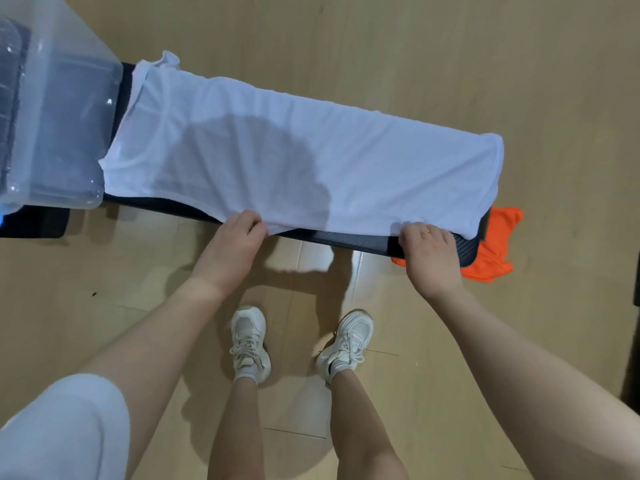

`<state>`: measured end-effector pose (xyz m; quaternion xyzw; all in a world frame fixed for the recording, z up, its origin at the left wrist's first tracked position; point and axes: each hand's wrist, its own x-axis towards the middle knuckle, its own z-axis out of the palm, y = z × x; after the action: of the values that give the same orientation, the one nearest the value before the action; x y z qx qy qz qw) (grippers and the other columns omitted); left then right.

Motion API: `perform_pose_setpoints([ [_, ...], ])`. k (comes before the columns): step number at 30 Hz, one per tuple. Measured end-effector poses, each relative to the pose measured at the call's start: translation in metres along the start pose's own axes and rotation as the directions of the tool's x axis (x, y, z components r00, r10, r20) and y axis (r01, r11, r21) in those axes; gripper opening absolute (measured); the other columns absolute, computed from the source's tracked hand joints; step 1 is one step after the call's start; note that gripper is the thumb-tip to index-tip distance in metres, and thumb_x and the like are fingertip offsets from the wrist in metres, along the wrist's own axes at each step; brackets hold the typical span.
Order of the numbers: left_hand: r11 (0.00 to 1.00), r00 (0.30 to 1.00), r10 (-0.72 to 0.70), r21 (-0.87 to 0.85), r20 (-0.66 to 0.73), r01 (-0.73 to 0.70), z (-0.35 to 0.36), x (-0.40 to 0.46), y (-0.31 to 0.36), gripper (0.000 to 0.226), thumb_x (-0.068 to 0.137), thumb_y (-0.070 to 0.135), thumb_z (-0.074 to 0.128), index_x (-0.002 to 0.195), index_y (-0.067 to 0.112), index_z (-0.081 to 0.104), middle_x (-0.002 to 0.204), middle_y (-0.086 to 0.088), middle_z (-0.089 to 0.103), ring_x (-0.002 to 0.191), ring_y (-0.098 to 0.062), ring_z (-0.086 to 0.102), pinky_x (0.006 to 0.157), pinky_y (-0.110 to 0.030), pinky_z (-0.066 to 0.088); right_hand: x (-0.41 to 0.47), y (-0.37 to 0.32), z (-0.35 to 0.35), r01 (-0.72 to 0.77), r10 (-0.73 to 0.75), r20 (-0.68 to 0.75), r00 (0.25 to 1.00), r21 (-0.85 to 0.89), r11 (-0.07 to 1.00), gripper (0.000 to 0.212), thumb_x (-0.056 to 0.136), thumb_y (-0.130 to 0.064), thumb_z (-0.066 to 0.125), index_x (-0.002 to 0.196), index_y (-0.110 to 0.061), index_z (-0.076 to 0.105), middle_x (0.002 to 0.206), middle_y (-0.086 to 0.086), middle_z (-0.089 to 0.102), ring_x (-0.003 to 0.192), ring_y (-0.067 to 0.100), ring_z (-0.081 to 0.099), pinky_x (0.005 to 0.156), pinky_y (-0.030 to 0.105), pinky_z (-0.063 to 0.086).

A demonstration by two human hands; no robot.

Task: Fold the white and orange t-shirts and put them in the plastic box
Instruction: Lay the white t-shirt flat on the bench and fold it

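Observation:
The white t-shirt (298, 154) lies spread lengthwise over a black padded bench (349, 240), folded into a long strip. My left hand (235, 244) pinches its near edge around the middle. My right hand (431, 252), with a gold ring, pinches the same near edge closer to the bench's right end. The orange t-shirt (498, 244) lies crumpled on the floor beside the right end of the bench, partly hidden by it. The clear plastic box (65, 140) stands on the bench's left end, touching the shirt's collar end.
The bench stands on a light wooden floor (450, 57). My two feet in white sneakers (249, 344) stand just in front of it. A dark object shows at the right edge of the view.

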<state>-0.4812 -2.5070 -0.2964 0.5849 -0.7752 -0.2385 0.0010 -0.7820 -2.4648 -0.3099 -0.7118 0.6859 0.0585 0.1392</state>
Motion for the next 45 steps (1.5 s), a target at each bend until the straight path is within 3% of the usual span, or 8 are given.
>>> perform_pose_setpoints([
  [10, 0.926, 0.977, -0.089, 0.378, 0.193, 0.009, -0.015, -0.041, -0.020, 0.032, 0.042, -0.012, 0.073, 0.069, 0.005, 0.067, 0.066, -0.012, 0.062, 0.068, -0.034, 0.060, 0.059, -0.036, 0.046, -0.029, -0.015, -0.011, -0.592, 0.640, 0.198, 0.743, 0.639, 0.491, 0.021, 0.093, -0.010, 0.043, 0.107, -0.003, 0.056, 0.114, 0.016, 0.056, 0.099, 0.023, 0.051, 0.083, 0.028, 0.036],
  [18, 0.993, 0.982, 0.045, 0.103, 0.183, -0.065, 0.025, 0.014, 0.080, 0.040, 0.081, 0.003, 0.057, 0.120, 0.010, 0.054, 0.122, -0.014, 0.052, 0.108, -0.036, 0.051, 0.084, -0.042, 0.041, -0.005, 0.000, 0.007, -0.584, 0.639, 0.212, 0.739, 0.675, 0.451, 0.046, 0.082, -0.021, 0.066, 0.121, -0.004, 0.050, 0.107, 0.011, 0.057, 0.100, 0.021, 0.051, 0.078, 0.021, 0.033],
  [24, 0.979, 0.950, -0.102, -0.139, 0.296, 0.148, 0.040, 0.018, 0.111, 0.022, 0.094, 0.021, 0.046, 0.109, 0.010, 0.058, 0.111, -0.009, 0.055, 0.100, -0.026, 0.052, 0.081, -0.033, 0.041, -0.004, 0.000, -0.011, -0.444, 0.711, 0.354, 0.607, 0.894, -0.067, 0.009, 0.082, -0.008, 0.061, 0.087, -0.015, 0.059, 0.077, -0.002, 0.057, 0.076, 0.013, 0.055, 0.072, 0.024, 0.044],
  [27, 0.694, 0.798, -0.342, -0.439, 0.497, 0.571, 0.040, 0.004, 0.136, 0.022, 0.097, 0.027, 0.039, 0.103, 0.014, 0.056, 0.108, -0.010, 0.061, 0.095, -0.024, 0.058, 0.079, -0.032, 0.041, -0.030, 0.013, -0.039, -0.299, 0.671, 0.273, 0.689, 0.951, -0.080, 0.019, 0.084, 0.001, 0.060, 0.077, -0.017, 0.058, 0.069, -0.004, 0.053, 0.064, 0.003, 0.051, 0.065, 0.014, 0.043],
  [29, 0.141, 0.620, -0.379, -0.620, 0.687, 0.772, 0.042, 0.000, 0.157, 0.030, 0.100, 0.032, 0.032, 0.117, 0.014, 0.048, 0.125, -0.013, 0.056, 0.104, -0.024, 0.057, 0.092, -0.036, 0.042, -0.047, 0.025, -0.057, -0.236, 0.671, 0.199, 0.714, 0.971, -0.037, 0.021, 0.083, 0.002, 0.061, 0.075, -0.017, 0.058, 0.070, -0.003, 0.054, 0.061, -0.001, 0.050, 0.064, 0.010, 0.043],
  [33, -0.664, 0.527, -0.300, -0.571, 0.795, 0.484, 0.039, 0.001, 0.188, 0.046, 0.097, 0.044, 0.033, 0.130, 0.011, 0.036, 0.136, -0.010, 0.050, 0.128, -0.023, 0.047, 0.107, -0.039, 0.033, -0.070, 0.051, -0.072, -0.262, 0.642, 0.186, 0.743, 0.965, 0.023, 0.019, 0.083, 0.002, 0.061, 0.079, -0.017, 0.059, 0.067, -0.003, 0.052, 0.053, 0.002, 0.044, 0.055, 0.012, 0.039],
  [38, -0.746, 0.494, -0.363, -0.564, 0.790, 0.354, 0.053, 0.000, 0.181, 0.027, 0.097, 0.033, 0.041, 0.109, 0.013, 0.053, 0.114, 0.001, 0.060, 0.128, -0.018, 0.046, 0.111, -0.036, 0.030, -0.092, 0.080, -0.026, -0.586, 0.677, 0.339, 0.653, 0.793, 0.168, 0.026, 0.079, -0.004, 0.058, 0.102, -0.016, 0.057, 0.087, 0.004, 0.059, 0.080, 0.020, 0.055, 0.073, 0.033, 0.045],
  [45, -0.608, 0.383, -0.470, -0.606, 0.795, 0.513, 0.059, -0.010, 0.130, 0.052, 0.095, 0.040, 0.042, 0.140, 0.015, 0.033, 0.144, -0.004, 0.043, 0.133, -0.020, 0.041, 0.111, -0.037, 0.028, -0.066, 0.025, 0.018, -0.751, 0.607, 0.711, 0.355, 0.604, -0.267, 0.066, 0.084, -0.032, 0.061, 0.140, -0.013, 0.030, 0.139, 0.008, 0.041, 0.117, 0.026, 0.044, 0.090, 0.037, 0.038],
])
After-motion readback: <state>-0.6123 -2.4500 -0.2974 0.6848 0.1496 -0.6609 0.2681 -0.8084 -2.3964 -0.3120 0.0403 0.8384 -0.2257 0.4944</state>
